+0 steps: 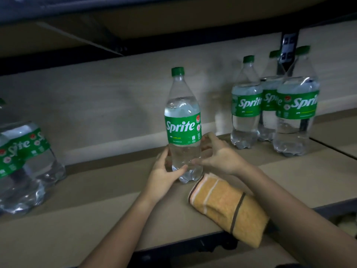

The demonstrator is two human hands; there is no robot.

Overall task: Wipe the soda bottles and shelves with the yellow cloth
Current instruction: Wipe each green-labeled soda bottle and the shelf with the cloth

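A: Cloth point(228, 207) parked on shelf point(92, 200) edge, under right wrist. Why?
B: Frees both. Left hand point(166, 173) grips bottle point(183, 124) base; right hand point(218, 155) cups its side, likely steadying it.

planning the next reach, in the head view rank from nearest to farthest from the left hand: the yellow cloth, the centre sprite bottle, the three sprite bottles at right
1. Centre Sprite bottle: held by the left hand at its lower body.
2. Yellow cloth: lying at the shelf's front edge, to the right of the hand, under the right forearm.
3. Three Sprite bottles: standing grouped at the back right of the shelf.
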